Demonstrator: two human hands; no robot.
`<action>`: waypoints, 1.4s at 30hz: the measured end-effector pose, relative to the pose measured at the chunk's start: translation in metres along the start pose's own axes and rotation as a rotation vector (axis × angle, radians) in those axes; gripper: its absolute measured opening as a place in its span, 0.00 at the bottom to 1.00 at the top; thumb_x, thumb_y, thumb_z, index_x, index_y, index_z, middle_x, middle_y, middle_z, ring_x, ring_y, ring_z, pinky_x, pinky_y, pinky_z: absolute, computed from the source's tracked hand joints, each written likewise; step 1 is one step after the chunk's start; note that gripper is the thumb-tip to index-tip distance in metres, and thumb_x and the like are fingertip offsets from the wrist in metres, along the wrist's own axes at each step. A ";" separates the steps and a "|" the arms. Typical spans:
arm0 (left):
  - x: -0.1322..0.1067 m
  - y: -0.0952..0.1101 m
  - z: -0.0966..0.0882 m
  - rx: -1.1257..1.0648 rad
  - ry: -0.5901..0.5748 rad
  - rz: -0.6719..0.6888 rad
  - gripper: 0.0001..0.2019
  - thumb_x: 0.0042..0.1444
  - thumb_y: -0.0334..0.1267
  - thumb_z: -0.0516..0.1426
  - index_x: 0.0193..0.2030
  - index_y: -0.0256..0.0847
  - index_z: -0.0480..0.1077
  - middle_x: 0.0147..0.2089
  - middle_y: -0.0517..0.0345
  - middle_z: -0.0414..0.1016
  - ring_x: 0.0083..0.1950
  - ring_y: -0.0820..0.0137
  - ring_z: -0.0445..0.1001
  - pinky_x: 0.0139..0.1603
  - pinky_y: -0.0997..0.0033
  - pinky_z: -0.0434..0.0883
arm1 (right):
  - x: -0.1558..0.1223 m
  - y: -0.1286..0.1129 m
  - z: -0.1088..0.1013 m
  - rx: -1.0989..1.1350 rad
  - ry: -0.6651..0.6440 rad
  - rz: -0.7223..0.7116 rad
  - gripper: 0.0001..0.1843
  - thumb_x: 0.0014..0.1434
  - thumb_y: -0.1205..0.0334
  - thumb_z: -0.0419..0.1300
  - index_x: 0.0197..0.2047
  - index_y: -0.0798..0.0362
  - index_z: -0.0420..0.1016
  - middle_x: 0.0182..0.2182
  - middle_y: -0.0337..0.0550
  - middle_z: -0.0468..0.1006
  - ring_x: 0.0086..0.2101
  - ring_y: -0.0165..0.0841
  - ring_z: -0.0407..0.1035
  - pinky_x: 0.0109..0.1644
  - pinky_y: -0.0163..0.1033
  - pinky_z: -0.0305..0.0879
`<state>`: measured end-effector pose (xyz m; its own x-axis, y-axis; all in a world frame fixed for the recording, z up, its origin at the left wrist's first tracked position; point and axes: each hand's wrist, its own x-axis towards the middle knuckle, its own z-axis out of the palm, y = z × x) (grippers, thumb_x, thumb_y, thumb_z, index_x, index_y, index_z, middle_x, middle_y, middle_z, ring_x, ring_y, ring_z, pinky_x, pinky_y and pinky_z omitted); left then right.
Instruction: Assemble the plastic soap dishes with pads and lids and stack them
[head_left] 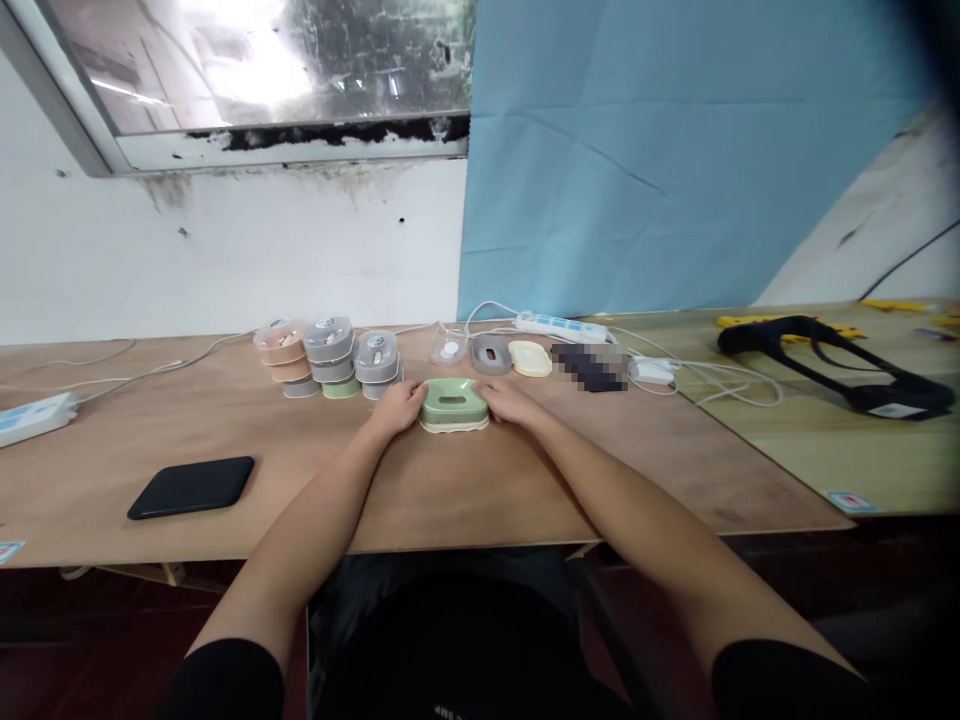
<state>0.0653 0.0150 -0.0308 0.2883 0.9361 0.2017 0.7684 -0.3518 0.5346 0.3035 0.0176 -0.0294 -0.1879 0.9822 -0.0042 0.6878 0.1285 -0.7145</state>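
Note:
A green plastic soap box [454, 401] with a long slot in its top sits at the middle of the table, with a cream-coloured layer under it. My left hand [402, 406] is closed on its left end, and my right hand [508, 402] grips the right end. Behind it lie a clear lid [448, 347], a grey tray [491, 356] with a slot, and a flat cream piece [530, 359]. To the left stand stacks of similar boxes with clear lids: an orange-topped stack [281, 345], a grey-and-green stack [330, 350] and a grey stack [377, 362].
A black phone-like slab [191, 487] lies front left on the table [480, 490]. White power strips lie at the far left [34, 418] and back [562, 328]. A white adapter [651, 371] with loose cables and a black strap-like frame [832, 365] are at the right.

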 end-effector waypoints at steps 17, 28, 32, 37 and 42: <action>0.002 -0.001 0.003 0.162 -0.101 -0.099 0.21 0.64 0.45 0.41 0.43 0.40 0.73 0.46 0.47 0.77 0.46 0.60 0.74 0.43 0.66 0.67 | 0.026 0.021 0.005 -0.328 0.488 -0.162 0.18 0.62 0.52 0.50 0.48 0.50 0.75 0.36 0.45 0.79 0.38 0.39 0.70 0.40 0.39 0.61; 0.010 -0.015 0.007 0.007 0.020 -0.156 0.23 0.57 0.41 0.52 0.59 0.38 0.67 0.58 0.46 0.71 0.56 0.59 0.71 0.52 0.67 0.66 | 0.062 0.018 0.008 -0.702 0.590 -0.339 0.19 0.62 0.55 0.51 0.49 0.57 0.74 0.45 0.56 0.72 0.48 0.48 0.59 0.53 0.51 0.52; 0.010 -0.016 0.007 -0.020 0.035 -0.173 0.22 0.56 0.40 0.53 0.56 0.38 0.70 0.55 0.47 0.74 0.52 0.60 0.73 0.50 0.69 0.67 | 0.073 0.011 0.016 -0.782 0.496 -0.457 0.21 0.63 0.52 0.50 0.53 0.55 0.72 0.53 0.55 0.70 0.55 0.48 0.55 0.58 0.52 0.48; 0.007 -0.015 0.003 -0.002 -0.001 -0.146 0.17 0.56 0.38 0.50 0.48 0.43 0.76 0.47 0.53 0.78 0.46 0.63 0.75 0.44 0.70 0.69 | 0.085 0.007 0.026 -0.808 0.359 -0.566 0.25 0.65 0.49 0.48 0.60 0.49 0.65 0.60 0.48 0.65 0.63 0.46 0.47 0.64 0.54 0.39; 0.007 -0.016 0.001 0.003 0.013 -0.139 0.18 0.55 0.38 0.51 0.50 0.42 0.75 0.48 0.53 0.78 0.46 0.63 0.75 0.45 0.70 0.69 | 0.081 0.011 0.024 -0.751 0.306 -0.486 0.27 0.62 0.52 0.54 0.62 0.51 0.63 0.52 0.53 0.73 0.56 0.45 0.60 0.60 0.51 0.48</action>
<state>0.0557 0.0275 -0.0391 0.1713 0.9758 0.1359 0.8022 -0.2182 0.5558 0.2792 0.0951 -0.0549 -0.4537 0.7776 0.4353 0.8742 0.4832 0.0478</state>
